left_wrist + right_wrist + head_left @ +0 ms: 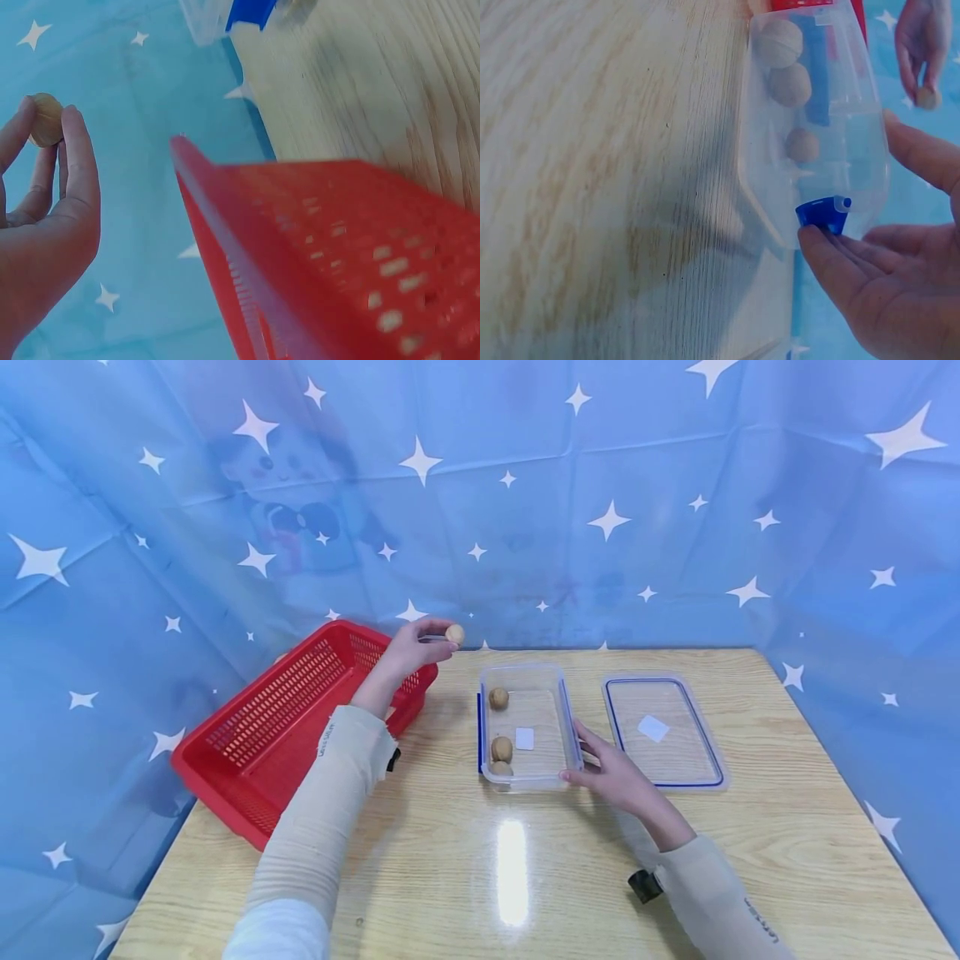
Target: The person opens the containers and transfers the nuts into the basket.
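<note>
My left hand (pixel 420 647) pinches a walnut (pixel 455 634) between thumb and fingertips, in the air near the far right corner of the red basket (pixel 225 714). In the left wrist view, that walnut (pixel 46 120) shows tan and round, with the basket's rim beside the hand. A clear plastic container (pixel 528 677) stands uncovered on the table with three walnuts (pixel 502 748) along its left side. With thumb and fingers, my right hand (pixel 607 768) holds the container's near right edge. Seen from the right wrist, its fingertips touch a blue latch (pixel 823 214).
Right of the container lies its clear lid (pixel 675 735) with a blue seal and a white label. The wooden table (pixel 442 877) ends at a blue star-patterned cloth (pixel 525 527) behind and at both sides.
</note>
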Available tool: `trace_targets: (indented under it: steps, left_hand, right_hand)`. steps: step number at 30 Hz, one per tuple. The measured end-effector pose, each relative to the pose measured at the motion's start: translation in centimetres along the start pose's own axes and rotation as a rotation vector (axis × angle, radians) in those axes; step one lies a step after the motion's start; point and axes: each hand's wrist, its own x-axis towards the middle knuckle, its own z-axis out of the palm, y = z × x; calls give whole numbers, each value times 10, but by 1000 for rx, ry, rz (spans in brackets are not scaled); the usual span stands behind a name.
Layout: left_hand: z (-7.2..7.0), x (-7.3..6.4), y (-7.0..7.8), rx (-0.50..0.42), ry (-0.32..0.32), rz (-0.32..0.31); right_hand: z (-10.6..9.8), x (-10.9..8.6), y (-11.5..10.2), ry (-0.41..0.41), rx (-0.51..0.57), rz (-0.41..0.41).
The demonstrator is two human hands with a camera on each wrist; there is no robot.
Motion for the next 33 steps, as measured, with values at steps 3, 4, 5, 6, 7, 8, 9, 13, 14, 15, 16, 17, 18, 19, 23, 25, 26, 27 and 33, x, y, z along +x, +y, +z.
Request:
trace_targets:
  steps: [3,4,5,6,7,8,9,13,14,15,16,17,18,19,23,25,26,27,33]
  left_hand:
    - [-10,-4,1,16,20,-17]
    - [-13,-5,0,19,29,-27]
    - [-16,-7,0,14,37,-32]
    - [-19,-8,0,4,39,-34]
    - [-23,-10,-1,3,42,-37]
    - [-26,-11,-1,2,47,-40]
    - [-29,-12,-2,1,53,-44]
    - [-41,-16,-6,-9,80,-71]
    - [-43,-17,-7,-10,90,-80]
    - [-46,-18,-9,-19,95,-82]
    - [-48,-19,-11,-20,105,-89]
    - [-51,-19,-13,-20,114,-94]
    - [-53,-21,-14,-22,123,-98]
    - [-56,-22,-16,-18,129,-102]
    - [-66,-28,-21,-3,159,-123]
    - [-71,-30,-24,0,166,-127]
    - [-73,-31,-26,1,170,-129]
    - [-75,-31,-28,7,178,-133]
    - [-87,-35,-41,8,208,-148]
  right_hand:
    - [0,0,1,3,5,-1]
    - [0,0,1,0,1,-7]
    - [0,0,1,1,3,-6]
    - [0,0,1,0,2,-7]
    - [0,0,1,3,-4,-9]
    - [0,0,1,3,-6,-9]
    - [0,-1,1,3,-4,-10]
    - [-1,-1,0,3,-4,-9]
    - [-1,-1,0,3,1,-6]
    - [-1,0,1,3,-1,-4]
    - [-1,0,1,3,-3,-3]
    - [-1,0,2,2,-3,1]
    - [-1,0,2,3,-1,6]
    - [-1,0,3,3,-1,9]
    - [1,1,5,0,6,23]
    - [1,1,5,-2,4,20]
    - [1,1,5,-1,6,21]
    - [1,1,5,-2,5,20]
    - [-1,0,4,-3,-8,13]
